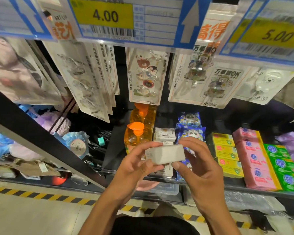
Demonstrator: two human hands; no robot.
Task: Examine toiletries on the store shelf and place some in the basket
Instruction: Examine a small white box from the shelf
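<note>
A small white soap box is held up in front of the shelf between both my hands. My left hand grips its left end, fingers over the top and thumb below. My right hand pinches its right end, thumb at the lower edge. More white soap boxes sit on the shelf behind it. No basket is in view.
Orange-capped bottles of yellow liquid stand left of the white boxes. Blue panda packs, yellow, pink and green soap boxes lie to the right. Hook packs hang above, under price tags. Floor hazard tape runs below.
</note>
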